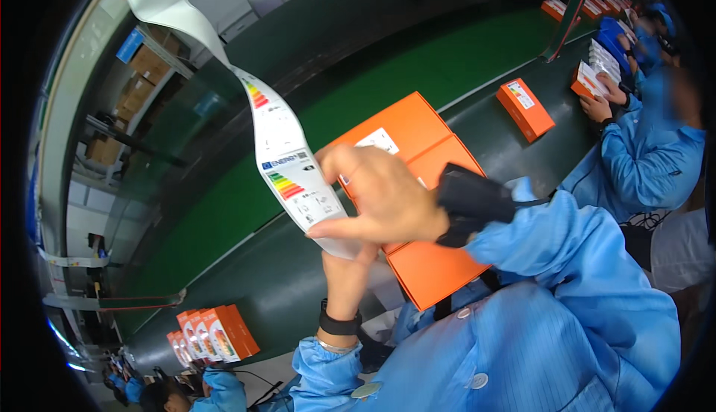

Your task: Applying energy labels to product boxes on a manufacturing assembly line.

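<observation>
right hand point(384, 199) pinching long white strip of colour-barred stickers point(287, 155), left hand point(350, 263) gripping strip's lower end from below, flat orange cardboard box point(418, 151) beneath, dark conveyor belt point(283, 278)

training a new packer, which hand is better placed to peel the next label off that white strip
Right hand: its fingertips already pinch the label strip above the orange box. The left hand only supports from beneath.

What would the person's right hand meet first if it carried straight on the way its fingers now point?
The right hand points left, its fingers already pinching the white label strip. So the strip comes first; beyond it is dark conveyor belt, though depth is unclear.
</observation>
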`<state>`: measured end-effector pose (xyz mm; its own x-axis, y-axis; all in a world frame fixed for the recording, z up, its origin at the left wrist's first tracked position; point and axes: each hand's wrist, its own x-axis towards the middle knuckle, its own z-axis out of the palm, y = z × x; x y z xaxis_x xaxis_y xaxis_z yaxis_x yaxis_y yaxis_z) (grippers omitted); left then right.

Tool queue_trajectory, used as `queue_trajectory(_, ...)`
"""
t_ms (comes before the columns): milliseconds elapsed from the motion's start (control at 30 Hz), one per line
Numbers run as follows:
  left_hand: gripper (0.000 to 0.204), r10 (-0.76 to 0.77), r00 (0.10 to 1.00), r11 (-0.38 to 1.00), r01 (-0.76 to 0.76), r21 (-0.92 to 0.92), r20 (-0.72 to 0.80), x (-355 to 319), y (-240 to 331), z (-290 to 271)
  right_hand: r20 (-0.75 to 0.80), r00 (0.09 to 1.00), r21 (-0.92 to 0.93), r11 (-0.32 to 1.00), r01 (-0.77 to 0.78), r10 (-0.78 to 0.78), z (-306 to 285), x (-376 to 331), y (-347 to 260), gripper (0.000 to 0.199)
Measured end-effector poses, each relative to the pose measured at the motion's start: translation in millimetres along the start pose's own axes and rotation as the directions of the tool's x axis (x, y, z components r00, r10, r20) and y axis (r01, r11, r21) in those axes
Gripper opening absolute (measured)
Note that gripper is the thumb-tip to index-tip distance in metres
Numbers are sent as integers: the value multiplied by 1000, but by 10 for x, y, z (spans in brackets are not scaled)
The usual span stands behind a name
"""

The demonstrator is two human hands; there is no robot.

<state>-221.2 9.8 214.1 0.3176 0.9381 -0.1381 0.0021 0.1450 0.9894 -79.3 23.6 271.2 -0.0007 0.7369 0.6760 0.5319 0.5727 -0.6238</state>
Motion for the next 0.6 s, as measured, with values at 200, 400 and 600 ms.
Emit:
queue_trajectory(200, 56, -14, 948, 997, 39, -72, 318, -147, 273, -373, -116, 991, 278, 960, -39, 74, 0, 131, -210, 15)
queue_trajectory(400, 38, 171, 948, 977, -128, -169, 269, 172, 1376, -300, 56, 998, 331, 942, -49, 32, -105, 126, -282, 41)
queue_trajectory(600, 21, 115, 965, 993, -105, -53, 238, 228, 1535, -273, -28, 1000, 102, 995, 17, -15, -189, 207, -300, 43)
